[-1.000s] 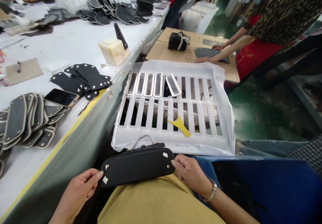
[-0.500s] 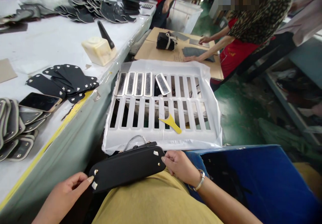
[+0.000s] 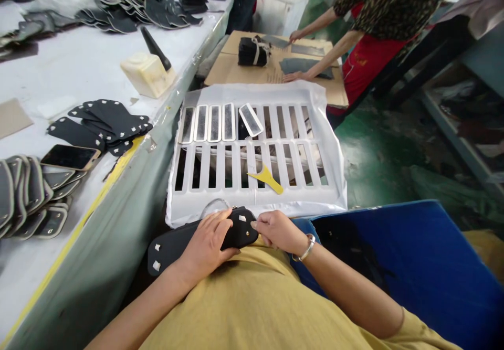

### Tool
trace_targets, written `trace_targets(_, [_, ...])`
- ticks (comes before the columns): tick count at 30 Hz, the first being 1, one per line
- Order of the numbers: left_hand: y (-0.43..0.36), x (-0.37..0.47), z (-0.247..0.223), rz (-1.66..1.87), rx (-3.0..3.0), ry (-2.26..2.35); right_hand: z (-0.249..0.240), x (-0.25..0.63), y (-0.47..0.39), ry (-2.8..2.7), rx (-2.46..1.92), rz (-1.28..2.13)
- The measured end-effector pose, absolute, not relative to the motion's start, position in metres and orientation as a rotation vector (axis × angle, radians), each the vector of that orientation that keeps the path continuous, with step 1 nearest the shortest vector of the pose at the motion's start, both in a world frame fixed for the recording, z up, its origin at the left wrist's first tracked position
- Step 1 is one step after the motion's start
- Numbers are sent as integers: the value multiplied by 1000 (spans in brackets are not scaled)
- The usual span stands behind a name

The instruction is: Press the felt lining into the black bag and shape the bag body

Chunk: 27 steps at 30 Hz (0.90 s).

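What looks like a black bag lies tilted across my lap, its long rounded base facing up. White bits sit near its ends, and a small gold stud shows at the right end. My left hand is wrapped across the base right of its middle, fingers over the far edge and thumb along the near side. At the right tip, my right hand is closed in a pinch against the bag's edge. Whether something small is between those fingertips is hidden.
Ahead stands a white slotted rack with several pale-framed strips and a yellow forked tool. The left table bears black panels, a phone and a pale container. A co-worker's hands rest on cardboard; a blue box is right.
My left hand has moved from the bag's left end to right of its middle, gripping across it. My right hand stays at the right tip. The co-worker's farther hand has shifted left.
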State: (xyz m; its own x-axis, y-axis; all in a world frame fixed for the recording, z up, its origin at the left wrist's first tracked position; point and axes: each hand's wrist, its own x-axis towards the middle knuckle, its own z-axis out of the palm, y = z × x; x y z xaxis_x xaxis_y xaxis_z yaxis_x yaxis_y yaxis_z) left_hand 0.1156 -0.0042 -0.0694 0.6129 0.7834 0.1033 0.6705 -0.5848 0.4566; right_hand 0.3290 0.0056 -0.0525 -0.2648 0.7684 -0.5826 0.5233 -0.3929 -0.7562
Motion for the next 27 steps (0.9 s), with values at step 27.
trace_targets(27, [2,126,-66,328,2543,1140,-58,332,5,-1830,-1798,1513])
